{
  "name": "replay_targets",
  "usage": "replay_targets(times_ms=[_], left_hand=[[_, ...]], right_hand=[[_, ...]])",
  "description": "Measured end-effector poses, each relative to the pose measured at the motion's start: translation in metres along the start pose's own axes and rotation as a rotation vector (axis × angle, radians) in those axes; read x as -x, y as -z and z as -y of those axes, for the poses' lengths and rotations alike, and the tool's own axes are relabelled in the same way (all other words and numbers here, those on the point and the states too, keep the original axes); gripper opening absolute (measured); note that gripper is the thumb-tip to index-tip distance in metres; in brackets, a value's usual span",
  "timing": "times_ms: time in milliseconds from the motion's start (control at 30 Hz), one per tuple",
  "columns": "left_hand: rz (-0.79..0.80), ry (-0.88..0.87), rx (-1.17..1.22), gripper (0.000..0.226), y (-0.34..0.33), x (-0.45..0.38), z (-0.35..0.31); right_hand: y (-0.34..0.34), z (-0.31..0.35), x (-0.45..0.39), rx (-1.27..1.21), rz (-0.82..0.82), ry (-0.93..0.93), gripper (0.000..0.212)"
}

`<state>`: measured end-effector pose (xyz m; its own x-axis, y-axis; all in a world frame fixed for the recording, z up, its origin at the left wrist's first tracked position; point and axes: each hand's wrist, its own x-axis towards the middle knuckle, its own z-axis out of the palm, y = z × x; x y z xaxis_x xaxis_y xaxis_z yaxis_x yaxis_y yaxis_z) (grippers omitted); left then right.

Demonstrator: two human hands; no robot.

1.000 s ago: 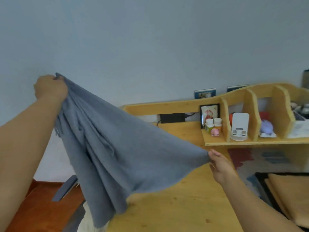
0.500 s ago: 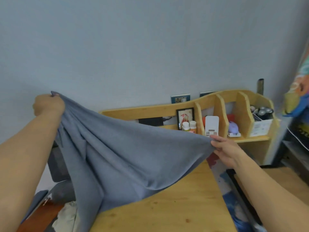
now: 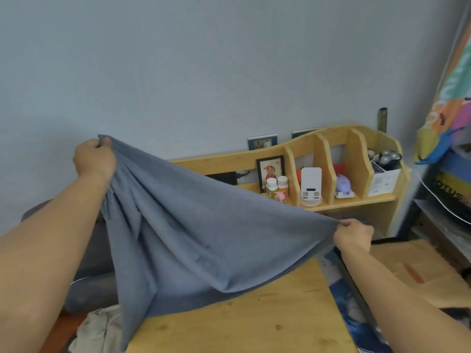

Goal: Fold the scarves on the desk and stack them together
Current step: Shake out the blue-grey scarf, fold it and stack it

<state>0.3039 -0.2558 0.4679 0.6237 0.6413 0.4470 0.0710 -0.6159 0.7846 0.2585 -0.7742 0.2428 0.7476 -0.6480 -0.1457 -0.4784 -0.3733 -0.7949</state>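
So this is looking like early days on the folding job. The person is holding one grey-blue scarf [image 3: 193,240] up in the air, spread between both hands, and nothing about it is folded yet. The left hand [image 3: 94,161] is clenching a bunched corner up high near the wall, and the right hand [image 3: 353,235] is pinching the opposite corner lower down, out past the right edge of the worktop [image 3: 254,324]. The cloth is sagging in the middle, its lower edge is draping onto the wood, and a long tail is hanging off the front-left side.

My guess is it's being opened out so it can be laid flat or doubled over. I'm not seeing any finished stack anywhere, so pretty much everything is left to do: fold this one, then whatever other scarves there are. I can't tell if the pale crumpled fabric [image 3: 94,329] down at the bottom left is another scarf or not.

Material-wise the scarf is looking soft, matte and thin-ish, gathering into deep pleats near the left hand and pulling smoother toward the right. Probably floppy enough that it's going to need smoothing to get clean edges. The worktop is pale knotty wood, and there's a matching wooden shelf unit [image 3: 341,159] with curved dividers at the back.
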Motion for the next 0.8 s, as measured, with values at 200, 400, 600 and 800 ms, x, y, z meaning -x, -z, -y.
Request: replay_targets(times_ms=[200,400,600,800], left_hand=[[0.067,0.008,-0.219,0.044,-0.011,-0.003,-0.008],[0.058,0.297,-0.111,0.042,0.011,-0.028,-0.010],[0.230,0.389,0.947,0.027,0.045,-0.036,-0.059],[0.123,0.065,1.218,0.043,0.106,-0.075,-0.144]], right_hand=[[0.022,0.045,-0.011,-0.357,-0.123,-0.167,0.040],[0.054,0.101,-0.020,-0.729,-0.146,-0.057,0.040],[0.091,0.204,-0.021,-1.068,-0.158,0.217,0.029],[0.136,0.319,0.017,-1.302,-0.027,0.459,0.032]])
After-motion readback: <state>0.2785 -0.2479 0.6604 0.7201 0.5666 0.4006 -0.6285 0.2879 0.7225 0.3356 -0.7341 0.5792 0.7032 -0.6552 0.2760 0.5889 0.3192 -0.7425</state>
